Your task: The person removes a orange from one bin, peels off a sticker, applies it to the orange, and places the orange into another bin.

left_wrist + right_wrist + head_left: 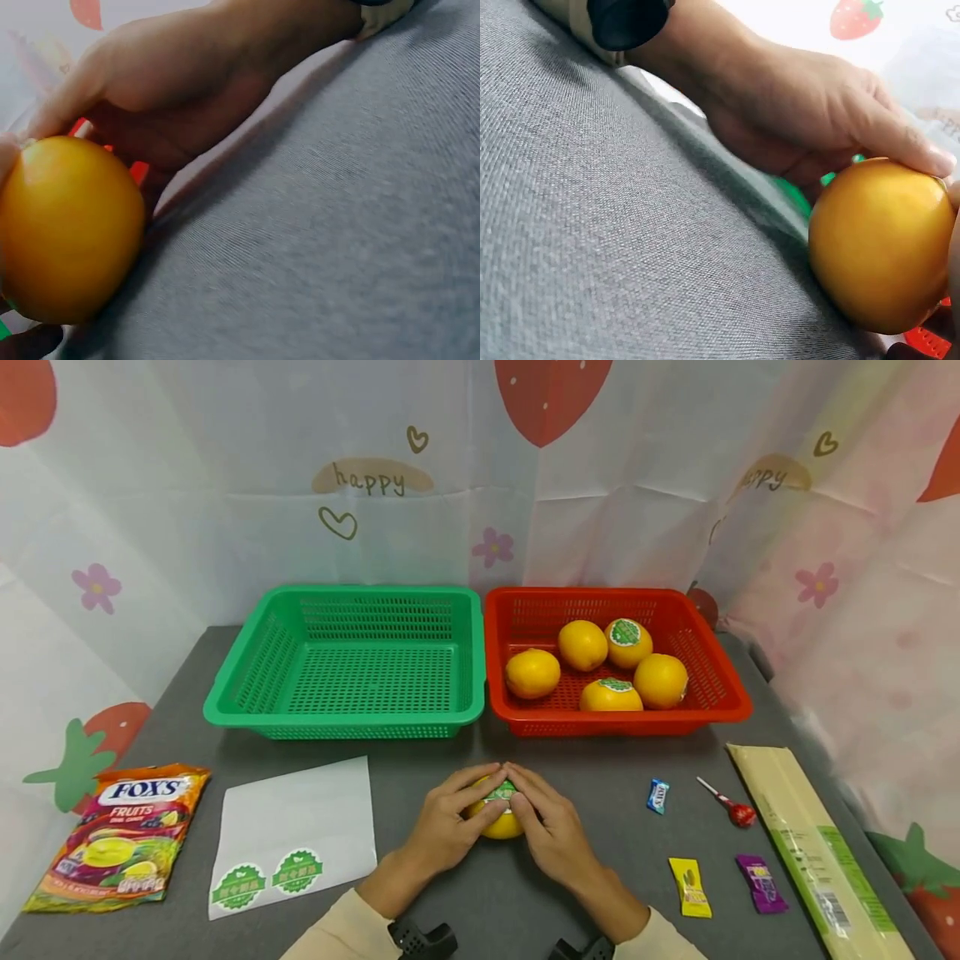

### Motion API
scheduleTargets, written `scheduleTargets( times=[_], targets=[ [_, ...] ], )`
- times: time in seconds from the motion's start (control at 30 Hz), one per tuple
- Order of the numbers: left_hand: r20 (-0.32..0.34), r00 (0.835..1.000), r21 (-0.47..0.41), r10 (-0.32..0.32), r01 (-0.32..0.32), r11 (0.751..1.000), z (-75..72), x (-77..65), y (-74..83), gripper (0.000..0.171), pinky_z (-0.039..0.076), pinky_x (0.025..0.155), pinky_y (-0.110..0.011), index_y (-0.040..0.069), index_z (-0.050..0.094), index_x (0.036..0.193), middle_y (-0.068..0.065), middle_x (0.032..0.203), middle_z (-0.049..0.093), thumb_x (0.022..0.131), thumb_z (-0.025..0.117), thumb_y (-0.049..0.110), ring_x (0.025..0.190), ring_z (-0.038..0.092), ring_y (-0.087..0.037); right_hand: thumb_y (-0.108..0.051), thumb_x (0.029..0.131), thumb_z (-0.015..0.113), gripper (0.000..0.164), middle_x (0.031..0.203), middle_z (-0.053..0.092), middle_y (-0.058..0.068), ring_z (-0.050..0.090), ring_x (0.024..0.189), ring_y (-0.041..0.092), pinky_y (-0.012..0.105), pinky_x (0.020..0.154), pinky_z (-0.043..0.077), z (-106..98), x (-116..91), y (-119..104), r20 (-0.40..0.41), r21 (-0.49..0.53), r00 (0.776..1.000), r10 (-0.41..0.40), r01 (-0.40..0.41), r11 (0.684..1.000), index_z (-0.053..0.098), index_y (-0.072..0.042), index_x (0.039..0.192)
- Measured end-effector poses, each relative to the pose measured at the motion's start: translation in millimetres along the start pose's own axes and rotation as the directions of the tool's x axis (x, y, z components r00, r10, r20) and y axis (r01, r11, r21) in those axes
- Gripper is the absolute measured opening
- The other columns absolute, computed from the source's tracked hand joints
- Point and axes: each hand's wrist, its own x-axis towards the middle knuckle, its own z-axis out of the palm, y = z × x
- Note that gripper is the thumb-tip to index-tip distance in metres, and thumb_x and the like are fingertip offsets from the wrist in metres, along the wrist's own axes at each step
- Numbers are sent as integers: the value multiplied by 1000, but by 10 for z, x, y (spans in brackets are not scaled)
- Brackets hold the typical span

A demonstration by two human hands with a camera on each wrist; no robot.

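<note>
Between both hands, on the grey table, sits a yellow-orange citrus fruit (502,827) with a green-and-white round sticker (501,795) on its upper side. My left hand (455,814) holds it from the left, and my right hand (553,827) from the right. Both thumbs lie on the fruit by the sticker, and the fingertips meet at its far side. In the left wrist view the smooth fruit (71,232) lies against the hand (187,82). The right wrist view shows the right thumb (907,146) pressed on top of the fruit (881,244).
Behind the hands stand a green basket (345,720) and a red basket (600,723) with several similar fruits, some stickered. At left lie a FOX'S candy bag (123,843) and a white sheet (300,814) with two stickers. Small candies, a lollipop (741,814) and a long pale package (817,852) lie right.
</note>
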Motion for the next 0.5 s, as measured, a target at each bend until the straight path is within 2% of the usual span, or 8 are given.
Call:
scheduleTargets(
  times=[0.07, 0.17, 0.33, 0.5],
  targets=[
    [-10, 998, -21, -58, 58, 998, 3, -27, -4, 38, 45, 94, -35, 1, 66, 123, -13, 127, 60, 90, 70, 19, 116, 57, -25, -1, 99, 50, 38, 137, 51, 17, 47, 127, 25, 34, 104, 35, -7, 1, 1, 11, 10, 1000, 20, -21, 1000, 52, 1, 137],
    [-16, 994, -35, -108, 107, 994, 10, -44, 2, 38, 45, 95, -34, 3, 66, 123, -12, 128, 60, 88, 72, 17, 117, 56, -23, -6, 101, 47, 37, 138, 51, 14, 46, 128, 22, 34, 105, 33, -21, 1, 11, 15, 33, 998, 58, -59, 998, 53, -3, 137],
    [-26, 991, -51, -128, 127, 991, 16, -46, -2, 40, 45, 95, -36, 3, 66, 123, -13, 127, 60, 85, 75, 14, 117, 57, -24, -7, 102, 46, 36, 138, 52, 7, 46, 128, 21, 32, 105, 32, -30, 2, 21, 12, 59, 992, 125, -126, 990, 56, -7, 136],
    [-8, 990, -51, -140, 139, 989, 2, -57, -1, 46, 45, 94, -37, 4, 66, 124, -16, 126, 60, 82, 79, 18, 117, 57, -25, -1, 101, 44, 36, 136, 53, 14, 47, 127, 28, 24, 104, 30, -55, 16, -70, 16, 106, 978, 208, -208, 972, 53, 4, 135]
  ],
)
